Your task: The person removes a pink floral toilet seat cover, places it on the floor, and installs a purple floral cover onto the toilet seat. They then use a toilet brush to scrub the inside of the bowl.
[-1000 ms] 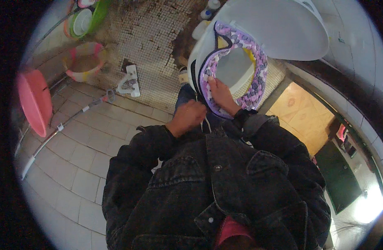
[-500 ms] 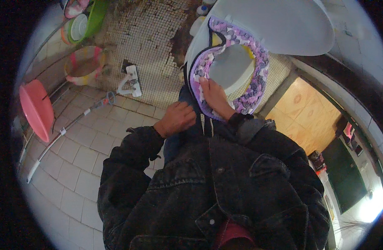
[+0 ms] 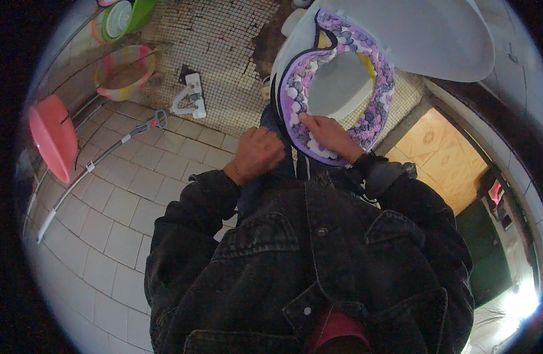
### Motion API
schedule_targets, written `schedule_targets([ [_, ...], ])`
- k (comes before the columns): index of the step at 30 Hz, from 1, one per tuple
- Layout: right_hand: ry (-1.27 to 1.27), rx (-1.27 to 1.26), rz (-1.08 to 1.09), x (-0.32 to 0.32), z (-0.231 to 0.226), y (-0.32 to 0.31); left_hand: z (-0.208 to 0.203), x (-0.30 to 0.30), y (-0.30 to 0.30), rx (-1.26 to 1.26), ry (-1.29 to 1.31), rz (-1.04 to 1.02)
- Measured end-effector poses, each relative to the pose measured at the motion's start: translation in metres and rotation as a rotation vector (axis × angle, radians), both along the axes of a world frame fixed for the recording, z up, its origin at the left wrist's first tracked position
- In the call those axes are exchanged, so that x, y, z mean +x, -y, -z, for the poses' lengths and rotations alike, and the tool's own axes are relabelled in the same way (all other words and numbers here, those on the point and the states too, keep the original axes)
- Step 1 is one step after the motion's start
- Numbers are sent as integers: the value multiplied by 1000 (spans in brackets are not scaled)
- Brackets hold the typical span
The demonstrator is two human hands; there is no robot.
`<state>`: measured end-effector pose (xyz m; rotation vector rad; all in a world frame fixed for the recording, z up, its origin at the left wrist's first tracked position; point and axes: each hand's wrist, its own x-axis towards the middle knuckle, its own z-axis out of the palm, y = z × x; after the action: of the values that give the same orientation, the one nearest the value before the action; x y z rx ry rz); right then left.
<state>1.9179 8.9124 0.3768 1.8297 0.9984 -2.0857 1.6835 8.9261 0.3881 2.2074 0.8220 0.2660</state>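
A purple, white and grey patterned toilet seat cover (image 3: pixel 382 97) with dark edging lies around the opening of a pale toilet seat (image 3: pixel 307 38). Its far-left part bends away in a loose fold, and yellow shows along its inner rim. My right hand (image 3: pixel 336 138) grips the near-left part of the ring, thumb side toward the opening. To the left of the cover, above my leg, my left hand (image 3: pixel 258 154) is closed with its back up. Anything inside those fingers is hidden. The grey lid (image 3: pixel 442 44) stands raised at the far right.
At left, a pink basin (image 3: pixel 52 137) leans by the wall, near a striped tub (image 3: pixel 125 71). A long-handled mop (image 3: pixel 192 97) lies across the tiles (image 3: pixel 130 227). Green and white baskets (image 3: pixel 119 20) sit far left. A doorway with orange flooring (image 3: pixel 440 147) opens at right.
The view has shifted, so the surroundings sit further left or higher while the toilet sits further right. My right hand keeps its grip on the cover; my left hand stays closed.
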Motion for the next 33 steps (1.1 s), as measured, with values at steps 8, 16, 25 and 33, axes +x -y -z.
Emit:
schedule_targets([
  [8,130,323,-168,-3,7,20,48,-1,-55,88,-131,-196],
  [16,56,522,-284,9,7,25,147,49,-147,-461,-32,-532],
  [25,101,463,-390,44,35,-28,174,81,-134,-1761,243,-774],
  [33,513,973,-164,57,131,-162,203,77,-119,-2075,615,-698],
])
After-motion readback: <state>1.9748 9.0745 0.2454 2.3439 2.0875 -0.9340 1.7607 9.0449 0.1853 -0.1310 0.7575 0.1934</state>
